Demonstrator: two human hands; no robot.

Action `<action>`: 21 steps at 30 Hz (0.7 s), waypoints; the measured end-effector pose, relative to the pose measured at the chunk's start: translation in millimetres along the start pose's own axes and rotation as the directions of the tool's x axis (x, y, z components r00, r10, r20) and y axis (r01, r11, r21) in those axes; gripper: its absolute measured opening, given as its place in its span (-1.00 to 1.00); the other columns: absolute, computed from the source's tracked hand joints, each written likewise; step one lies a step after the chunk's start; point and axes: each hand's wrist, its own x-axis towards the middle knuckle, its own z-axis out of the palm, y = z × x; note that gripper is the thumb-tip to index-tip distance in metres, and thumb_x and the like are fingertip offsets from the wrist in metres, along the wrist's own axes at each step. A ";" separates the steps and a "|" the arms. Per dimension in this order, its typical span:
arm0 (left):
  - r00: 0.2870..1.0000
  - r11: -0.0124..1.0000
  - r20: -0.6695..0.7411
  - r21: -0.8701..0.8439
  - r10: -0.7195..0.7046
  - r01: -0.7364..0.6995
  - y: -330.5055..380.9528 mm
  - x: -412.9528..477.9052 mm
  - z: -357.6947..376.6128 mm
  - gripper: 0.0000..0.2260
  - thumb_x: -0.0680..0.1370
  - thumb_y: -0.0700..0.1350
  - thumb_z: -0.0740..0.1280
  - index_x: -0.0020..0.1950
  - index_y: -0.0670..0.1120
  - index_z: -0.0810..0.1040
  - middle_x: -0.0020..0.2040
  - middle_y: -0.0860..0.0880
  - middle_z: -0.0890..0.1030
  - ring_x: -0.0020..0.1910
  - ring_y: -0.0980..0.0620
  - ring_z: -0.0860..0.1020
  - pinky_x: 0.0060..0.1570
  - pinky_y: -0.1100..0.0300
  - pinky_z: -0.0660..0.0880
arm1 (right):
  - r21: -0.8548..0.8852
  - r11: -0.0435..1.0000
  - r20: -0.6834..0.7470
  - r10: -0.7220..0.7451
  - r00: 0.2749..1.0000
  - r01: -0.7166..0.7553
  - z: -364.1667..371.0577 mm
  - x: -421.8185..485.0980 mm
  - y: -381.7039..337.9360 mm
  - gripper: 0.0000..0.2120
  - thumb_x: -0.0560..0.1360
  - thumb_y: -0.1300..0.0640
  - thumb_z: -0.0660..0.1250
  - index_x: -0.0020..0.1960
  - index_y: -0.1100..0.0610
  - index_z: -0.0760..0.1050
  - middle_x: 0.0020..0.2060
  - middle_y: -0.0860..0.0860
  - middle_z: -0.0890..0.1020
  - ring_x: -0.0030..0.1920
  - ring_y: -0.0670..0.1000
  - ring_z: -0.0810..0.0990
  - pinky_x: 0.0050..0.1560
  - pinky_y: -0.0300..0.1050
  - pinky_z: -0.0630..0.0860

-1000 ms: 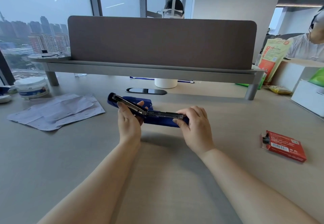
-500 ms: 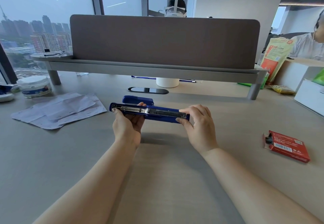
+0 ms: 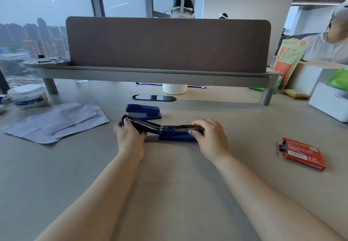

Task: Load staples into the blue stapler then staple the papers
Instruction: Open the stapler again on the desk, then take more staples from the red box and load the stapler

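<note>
A blue stapler point(image 3: 169, 132) lies swung open on the desk, its metal staple channel facing up. My left hand point(image 3: 130, 137) grips the raised lid end at the left. My right hand point(image 3: 209, 137) grips the base end at the right, fingers curled over the metal channel. A second blue stapler point(image 3: 144, 111), closed, sits just behind it. The papers point(image 3: 54, 122) lie crumpled and overlapping at the left of the desk. A red staple box point(image 3: 301, 153) with its flap open lies at the right.
A grey divider panel on a raised shelf point(image 3: 150, 74) crosses the back of the desk. A white tub point(image 3: 28, 96) stands far left, a white cup point(image 3: 175, 89) under the shelf, a white box point(image 3: 329, 103) and snack bags at the right. Other people sit beyond.
The stapler, held flat and straight in the air half a second ago, now rests on the desk with its lid end angled up at the left. Both hands kept their hold.
</note>
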 end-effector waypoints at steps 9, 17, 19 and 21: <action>0.961 0.877 0.025 0.403 0.276 -0.263 -1.8 0.4 -6.2 -0.64 0.61 -0.06 0.06 0.41 -0.07 0.28 0.29 -0.03 0.44 0.20 0.00 0.43 0.17 0.16 0.35 | 0.151 0.969 0.041 0.190 0.981 -0.194 -2.3 2.2 8.2 -0.71 0.44 0.17 0.36 0.16 0.11 0.54 0.01 0.06 0.63 0.02 0.05 0.58 0.08 -0.13 0.47; 0.801 0.559 0.273 0.597 0.533 -0.576 -9.5 -19.2 2.1 -0.75 0.57 -0.13 0.19 0.23 -0.07 0.45 0.16 -0.01 0.49 0.17 -0.03 0.45 0.15 0.14 0.36 | 0.126 0.991 -0.033 0.049 0.998 -0.045 -43.0 -13.3 12.0 -0.79 0.47 0.18 0.31 0.09 0.07 0.53 -0.01 -0.07 0.56 0.07 -0.01 0.48 0.08 -0.20 0.39; 0.768 0.510 0.360 0.589 0.530 -0.627 -15.3 -34.8 13.4 -0.81 0.56 -0.15 0.21 0.15 -0.03 0.47 0.13 -0.01 0.53 0.13 -0.05 0.48 0.11 0.08 0.42 | 0.065 0.998 -0.034 0.016 0.999 -0.013 -65.2 -22.3 23.3 -0.79 0.48 0.17 0.31 0.11 0.05 0.52 -0.01 -0.11 0.54 0.08 -0.07 0.45 0.05 -0.24 0.35; 0.730 0.469 0.471 0.562 0.495 -0.681 -26.3 -53.1 27.6 -0.83 0.55 -0.15 0.23 0.13 -0.02 0.47 0.10 0.02 0.54 0.12 -0.03 0.49 0.12 0.03 0.46 | -0.016 1.000 -0.045 -0.012 0.999 0.011 -92.7 -31.1 39.3 -0.79 0.47 0.16 0.32 0.11 0.06 0.52 0.01 -0.08 0.56 0.09 -0.07 0.45 0.07 -0.21 0.37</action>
